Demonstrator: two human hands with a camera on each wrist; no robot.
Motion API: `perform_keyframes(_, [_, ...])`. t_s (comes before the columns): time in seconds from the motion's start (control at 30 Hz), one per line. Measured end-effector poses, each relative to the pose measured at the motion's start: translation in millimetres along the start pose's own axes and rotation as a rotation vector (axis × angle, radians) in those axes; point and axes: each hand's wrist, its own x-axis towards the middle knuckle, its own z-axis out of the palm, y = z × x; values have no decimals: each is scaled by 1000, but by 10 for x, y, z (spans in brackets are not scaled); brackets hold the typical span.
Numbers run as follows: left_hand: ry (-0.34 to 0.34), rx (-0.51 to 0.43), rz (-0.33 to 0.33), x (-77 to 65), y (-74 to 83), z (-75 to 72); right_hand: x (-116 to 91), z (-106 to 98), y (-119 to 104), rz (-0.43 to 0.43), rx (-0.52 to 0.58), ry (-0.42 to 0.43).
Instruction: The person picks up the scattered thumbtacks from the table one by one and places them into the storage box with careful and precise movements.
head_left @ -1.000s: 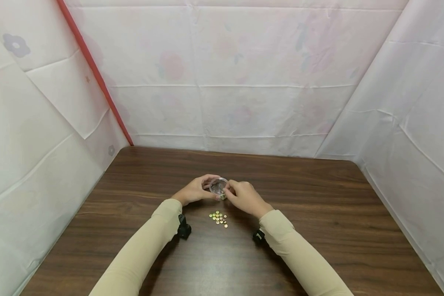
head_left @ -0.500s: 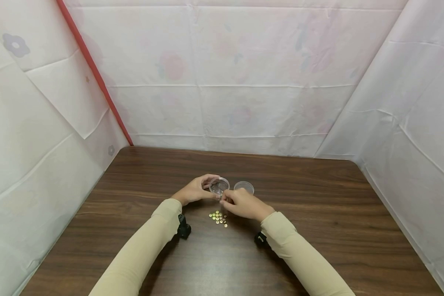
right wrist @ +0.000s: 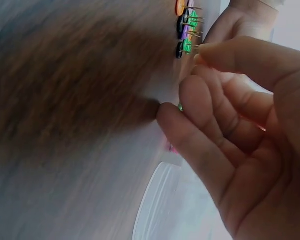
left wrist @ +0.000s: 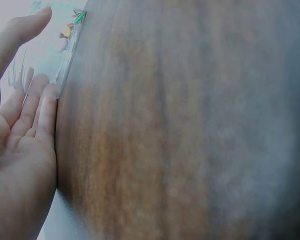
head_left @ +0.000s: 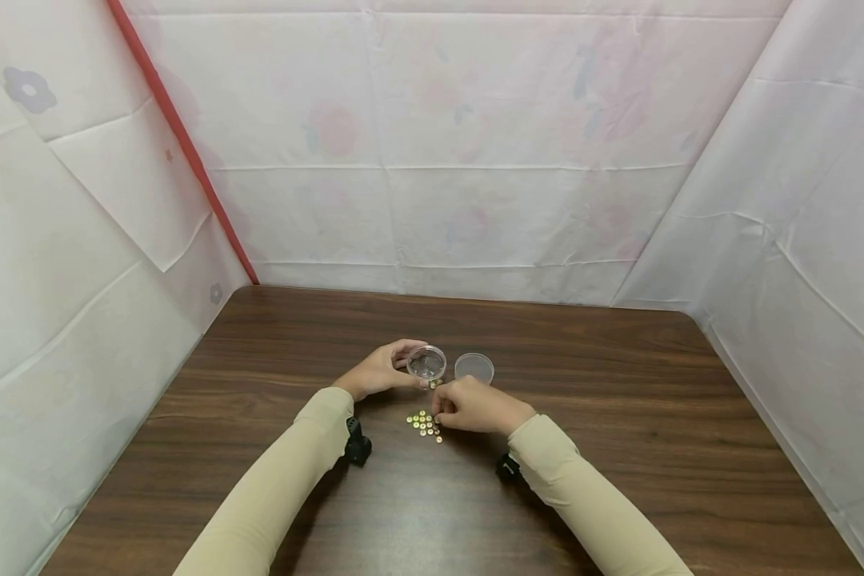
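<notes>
My left hand (head_left: 387, 370) holds a clear round plastic container (head_left: 427, 358) by its side, thumb toward me and fingers around the far wall. Gold-backed thumbtacks (head_left: 434, 384) show at its front edge. Coloured tacks (left wrist: 65, 34) appear by the container in the left wrist view. My right hand (head_left: 478, 404) reaches down at the near pile of thumbtacks (head_left: 422, 424), thumb and index finger apart. Close up, these tacks (right wrist: 188, 46) have coloured heads against the table and points upward. My right thumb tip (right wrist: 205, 52) overlaps one pin.
A clear round lid (head_left: 474, 365) lies just beyond my right hand, to the right of the container. Wood-grain table (head_left: 619, 480) extends all round. White floral sheets (head_left: 461, 144) hang at the back and both sides.
My right hand has moved from the container's rim down toward me to the thumbtack pile, uncovering the lid and the tacks at the container's front. The left hand stays still.
</notes>
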Motion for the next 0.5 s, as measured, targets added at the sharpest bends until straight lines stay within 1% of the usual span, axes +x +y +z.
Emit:
perform_keyframes(0.2, [-3,4,6,1,0,-2,-2,15,-8,15,-2,-3])
perform_keyframes(0.5, [3,13,-4,1,13,4,-3,15,-31,16,-62,4])
